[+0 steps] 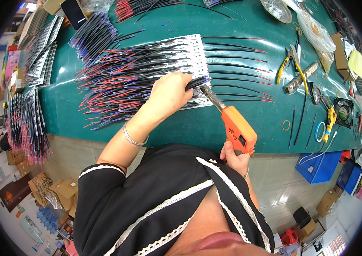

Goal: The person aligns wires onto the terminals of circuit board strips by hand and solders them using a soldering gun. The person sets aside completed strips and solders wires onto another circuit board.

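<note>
My left hand (170, 94) is closed around a small bundle of black cables (197, 82), their blue-tipped ends pointing right. In my right hand (235, 155) is the grip of an orange gun-shaped torch (238, 128). The torch's metal nozzle points up and left, right beside the blue tips; no flame can be made out. Beneath the left hand lies a white perforated strip board (196, 51). Many black cables with red and blue ends (117, 87) fan out to its left. Several single black cables with red ends (236, 64) stretch out to its right.
More cable bundles (93, 38) lie at the back left, near a phone (73, 13). Pliers (297, 64), a small fan (343, 112) and a yellow-handled tool (329, 123) lie on the right. Cables (29, 128) hang over the left edge. A blue bin (319, 166) stands below the table.
</note>
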`<state>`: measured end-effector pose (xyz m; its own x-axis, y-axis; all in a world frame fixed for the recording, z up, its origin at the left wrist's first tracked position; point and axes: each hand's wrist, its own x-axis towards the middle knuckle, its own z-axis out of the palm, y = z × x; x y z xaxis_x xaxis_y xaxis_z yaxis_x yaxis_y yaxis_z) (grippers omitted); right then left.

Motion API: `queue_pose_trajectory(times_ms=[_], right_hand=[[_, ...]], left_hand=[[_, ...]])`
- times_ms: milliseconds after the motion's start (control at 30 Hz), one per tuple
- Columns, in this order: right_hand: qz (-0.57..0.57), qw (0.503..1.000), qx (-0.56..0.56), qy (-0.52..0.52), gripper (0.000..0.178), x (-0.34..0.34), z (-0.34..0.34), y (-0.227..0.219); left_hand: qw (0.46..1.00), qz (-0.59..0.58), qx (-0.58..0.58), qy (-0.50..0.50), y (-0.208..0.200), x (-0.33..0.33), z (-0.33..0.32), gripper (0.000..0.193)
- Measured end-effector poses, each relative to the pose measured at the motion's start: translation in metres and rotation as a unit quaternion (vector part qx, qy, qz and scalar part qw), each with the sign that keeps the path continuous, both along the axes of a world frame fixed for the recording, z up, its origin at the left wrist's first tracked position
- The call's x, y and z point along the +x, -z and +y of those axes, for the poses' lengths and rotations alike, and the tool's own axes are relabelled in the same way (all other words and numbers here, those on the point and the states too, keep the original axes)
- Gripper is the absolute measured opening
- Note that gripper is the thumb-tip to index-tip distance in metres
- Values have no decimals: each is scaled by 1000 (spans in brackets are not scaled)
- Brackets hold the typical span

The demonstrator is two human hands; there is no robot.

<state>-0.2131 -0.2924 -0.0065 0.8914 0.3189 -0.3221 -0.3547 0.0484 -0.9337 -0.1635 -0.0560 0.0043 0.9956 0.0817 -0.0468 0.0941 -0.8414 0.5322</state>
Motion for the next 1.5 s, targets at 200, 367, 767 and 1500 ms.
queue_pose_trajectory(times_ms=[200,367,767,1500], right_hand=[[-17,1000,-14,-12,23,0,-1,0],[-17,1000,-13,-2,21,0,1,-1],[-74,992,-103,-7,24,-5,3,4],[15,999,44,28,28,-6,-3,3]], left_hand=[[1000,6,8,12,-1,2,0,13],[1000,13,7,11,-2,2,-1,14],[999,37,28,22,-5,5,-4,13],[997,55,18,40,-4,8,0,14]])
